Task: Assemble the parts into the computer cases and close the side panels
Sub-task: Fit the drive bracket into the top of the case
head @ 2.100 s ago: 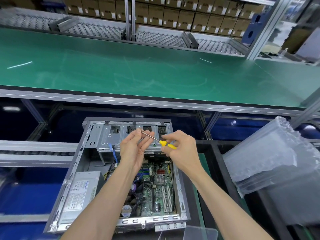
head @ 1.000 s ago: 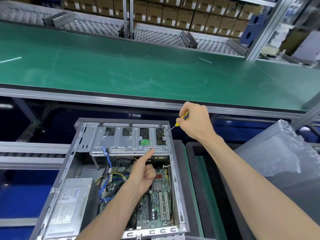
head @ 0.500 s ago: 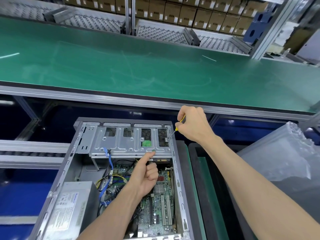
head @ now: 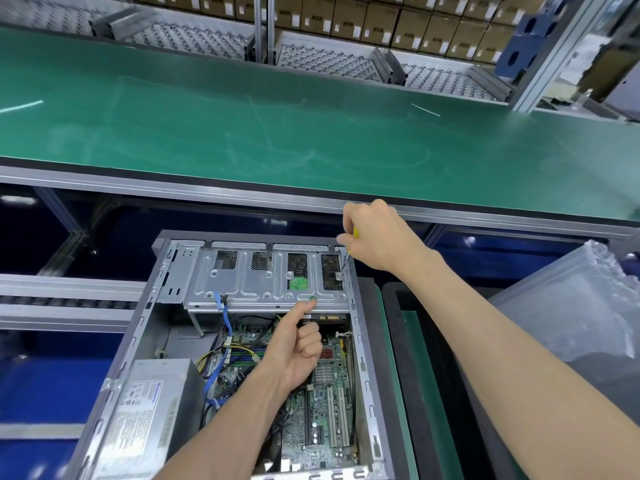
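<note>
Open grey steel computer case (head: 363, 368) lies on side, nearest, green motherboard (head: 322, 403) exposed. Left hand (head: 294, 351) inside case: fingers curled holding nothing, thumb pressing silver perforated drive cage (head: 242, 282). Right hand (head: 377, 233) grips yellow-handled screwdriver (head: 346, 258), tip seemingly on cage's right corner screw. Beyond: green conveyor belt (head: 311, 126), brown cardboard boxes (head: 381, 22).

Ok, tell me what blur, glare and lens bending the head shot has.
Head view: wide-angle bending curves the green bench edge; bright glare streaks on it; corners smear; computer case and right hand stay fairly sharp.
</note>
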